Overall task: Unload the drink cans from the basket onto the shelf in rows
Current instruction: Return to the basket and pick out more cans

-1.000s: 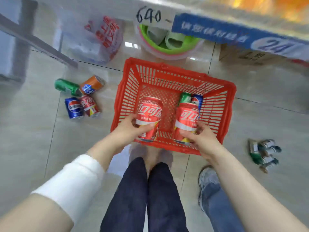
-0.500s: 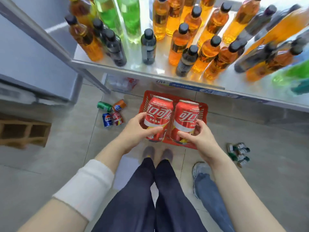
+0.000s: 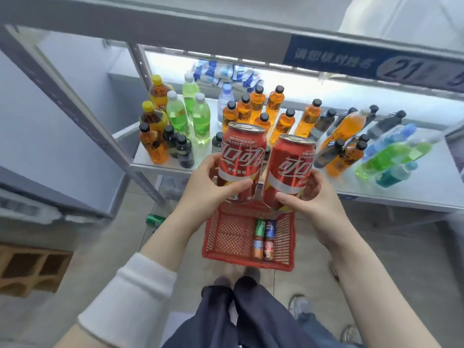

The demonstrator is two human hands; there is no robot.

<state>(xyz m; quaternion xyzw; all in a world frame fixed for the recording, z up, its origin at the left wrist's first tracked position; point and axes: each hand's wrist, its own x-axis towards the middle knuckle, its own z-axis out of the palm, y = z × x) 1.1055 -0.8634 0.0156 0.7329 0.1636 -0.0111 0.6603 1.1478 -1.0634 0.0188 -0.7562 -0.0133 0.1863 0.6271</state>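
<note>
2 hands grip drinks before the grey metal shelf (image 3: 414,195), the left hand (image 3: 200,189) round an upright red aluminium cola can (image 3: 241,156), the right hand (image 3: 316,199) round a tilted red cola can (image 3: 288,169), hiding the far rim of the red plastic basket (image 3: 223,237), where 4 cans (image 3: 264,238) lie blurred.

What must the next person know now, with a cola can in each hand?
Left grip holds the left red can; right grip holds the right red can, both over the basket, in front of the shelf.
Four cans lie in the basket.
No can is seen on the shelf yet.
Left: set down these two, then the four.
</note>
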